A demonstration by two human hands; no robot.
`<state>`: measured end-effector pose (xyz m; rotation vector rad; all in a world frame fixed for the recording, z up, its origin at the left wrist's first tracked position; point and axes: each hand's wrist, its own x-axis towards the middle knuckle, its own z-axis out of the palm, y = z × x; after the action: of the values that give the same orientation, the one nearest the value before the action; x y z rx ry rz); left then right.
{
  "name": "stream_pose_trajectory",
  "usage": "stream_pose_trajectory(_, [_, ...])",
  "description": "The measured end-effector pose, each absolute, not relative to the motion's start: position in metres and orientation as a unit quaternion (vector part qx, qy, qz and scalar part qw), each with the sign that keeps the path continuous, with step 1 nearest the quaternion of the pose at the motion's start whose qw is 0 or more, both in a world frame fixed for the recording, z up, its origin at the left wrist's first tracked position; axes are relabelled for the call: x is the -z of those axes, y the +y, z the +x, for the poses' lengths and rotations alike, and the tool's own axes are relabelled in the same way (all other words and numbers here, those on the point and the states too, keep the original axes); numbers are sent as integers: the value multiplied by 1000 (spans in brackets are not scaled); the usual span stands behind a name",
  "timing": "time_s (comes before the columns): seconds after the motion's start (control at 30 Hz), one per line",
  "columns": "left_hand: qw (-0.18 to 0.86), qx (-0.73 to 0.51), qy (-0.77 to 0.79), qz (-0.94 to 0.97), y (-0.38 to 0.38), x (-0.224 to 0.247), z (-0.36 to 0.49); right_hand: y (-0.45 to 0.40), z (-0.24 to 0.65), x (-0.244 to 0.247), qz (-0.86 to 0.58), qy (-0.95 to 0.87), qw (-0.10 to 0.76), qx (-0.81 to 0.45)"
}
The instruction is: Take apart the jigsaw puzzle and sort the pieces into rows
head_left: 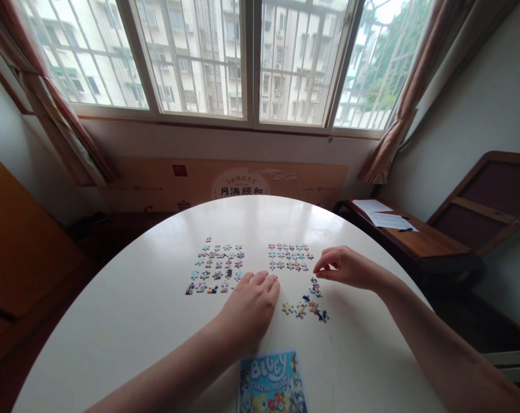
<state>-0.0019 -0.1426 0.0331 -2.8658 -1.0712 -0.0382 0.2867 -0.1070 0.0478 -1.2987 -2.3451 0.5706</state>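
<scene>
Several small jigsaw pieces [219,264] lie in rows on the left of the white round table [113,321]. A second group of pieces [289,256] forms rows right of centre, and a loose cluster [307,308] lies nearer to me. My left hand [255,304] is palm down between the groups, its fingers curled together at a piece beside the right-hand rows; what is under them is mostly hidden. At the right end of those rows, my right hand [341,267] has thumb and forefinger pinched just above the table; anything between the tips is too small to make out.
A blue picture sheet marked BLUEY [272,383] lies at the near edge of the table. Behind the table are a printed cardboard box [156,183] and barred windows. A wooden side table [431,238] with papers [391,221] and pens stands at the right.
</scene>
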Motion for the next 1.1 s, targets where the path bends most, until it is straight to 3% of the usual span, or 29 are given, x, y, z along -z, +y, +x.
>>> stream_pose_trajectory(0.2, [23,14,-346,-938,-142,-36,-2,-106,285,-43,-453,-844,144,-249])
stream_pose_trajectory(0.57, [35,13,-353,-935,-143,-37,-1,-88,297,-23,-500,-818,217,-187])
stream_pose_trajectory(1.1, [22,24,-367,-930,-142,-38,0,-86,293,-20,-521,-817,209,-134])
